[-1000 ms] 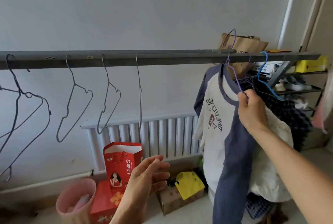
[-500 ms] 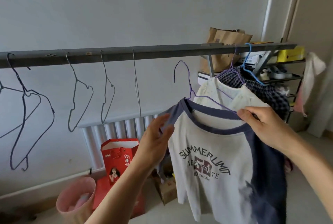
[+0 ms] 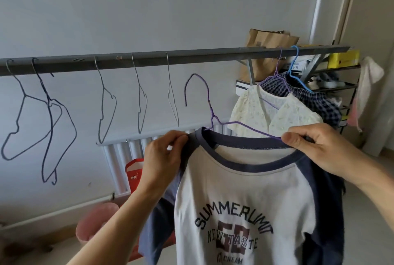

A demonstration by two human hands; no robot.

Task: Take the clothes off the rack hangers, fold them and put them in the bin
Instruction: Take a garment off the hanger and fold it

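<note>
Moved: since a second ago the purple hanger (image 3: 210,102) has come off the rack bar (image 3: 191,57); the left hand (image 3: 164,153) has come up to the T-shirt (image 3: 245,200)
Left hand: thumb and fingers pinch the dark collar at one shoulder
Right hand (image 3: 319,147): thumb and fingers pinch the other shoulder together with the hanger wire
T-shirt: on the purple hanger, held up in the air in front of the bar; the hook touches nothing
Words on shirt: "SUMMERLIMIT" in a curve; "NEW TASTE" across a big "50"; the last line is partly cut off and ends in "CREAM"
On the bar: bare wire hangers (image 3: 108,102) at the left; cream top (image 3: 266,111) and checked cloth (image 3: 315,102) at the right end
Bin: pink bin (image 3: 96,222) on the floor, low left, partly behind the left arm
Nearby: red bag (image 3: 134,170) by the radiator (image 3: 119,158), its label too small to read; brown paper bag (image 3: 268,51) behind the bar
</note>
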